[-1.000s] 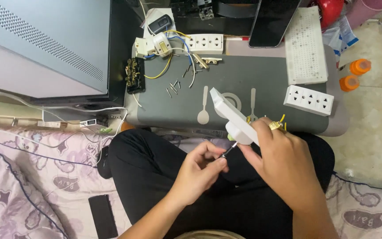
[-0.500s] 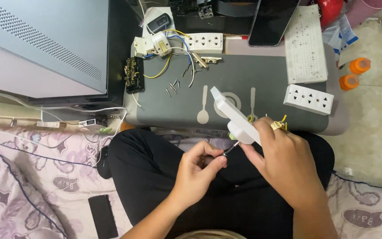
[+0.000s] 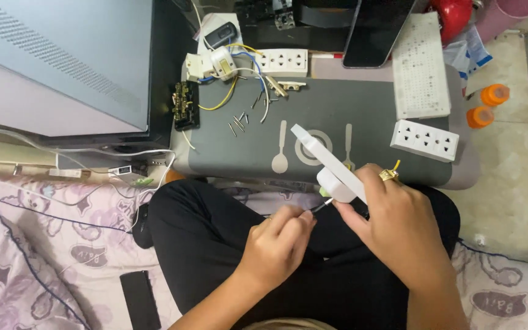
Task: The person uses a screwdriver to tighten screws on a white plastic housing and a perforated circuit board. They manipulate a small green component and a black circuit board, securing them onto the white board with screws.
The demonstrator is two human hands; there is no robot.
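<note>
Gripping flat white plastic casing (image 3: 328,162) (glossy) — right hand (image 3: 398,226).

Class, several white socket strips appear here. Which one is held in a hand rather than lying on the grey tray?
The white strip gripped by the right hand, tilted above the lap. The other two strips lie flat, untouched.

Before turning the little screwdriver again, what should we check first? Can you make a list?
1. Right hand grips the white socket strip firmly: ok.
2. Left hand pinches the small screwdriver: ok.
3. Tip sits in the screw: cannot tell, too small.
4. Strip is unplugged: cannot tell.
5. Loose screws lie on the grey tray, away from its edge: ok.
6. Strip is steadied on something: not ok, it is held in the air over the lap.
</note>
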